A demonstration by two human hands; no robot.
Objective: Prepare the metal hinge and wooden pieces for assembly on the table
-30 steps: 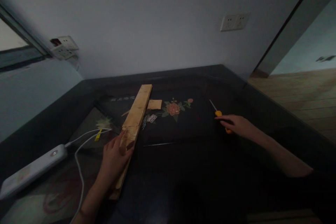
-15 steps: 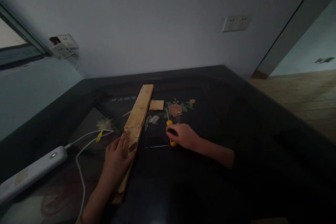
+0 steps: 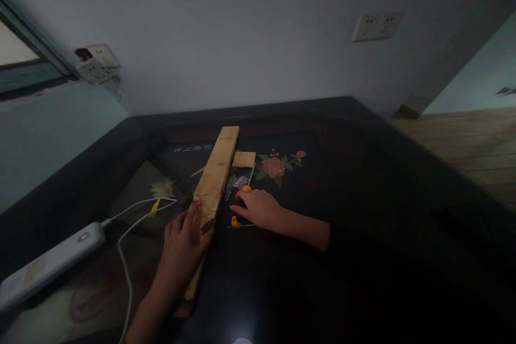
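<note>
A long wooden board (image 3: 220, 164) lies lengthwise on the dark table. My left hand (image 3: 183, 236) rests over its near part, fingers and thumb closed across the width, pressing it down. To the right of the board, my right hand (image 3: 262, 209) is closed around the handle of a screwdriver (image 3: 236, 222). Yellow shows at both ends of that handle, while the hand covers part of its middle. The thin shaft points away, beside a small metal plate with holes (image 3: 241, 182). Several screws (image 3: 229, 189) lie between this plate and the board. Just beyond sits a small square wood piece (image 3: 244, 159).
A white power strip (image 3: 52, 252) with a white cable (image 3: 126, 269) and a yellow tag (image 3: 155, 207) occupies the left side. Behind the table (image 3: 322, 183) rises a wall with a double socket (image 3: 377, 26). A thin wooden sliver (image 3: 197, 172) pokes out left of the board.
My right hand has moved left with the screwdriver, closer to the metal plate and board, and the handle now slants. My left hand stays on the board. The view has shifted slightly.
</note>
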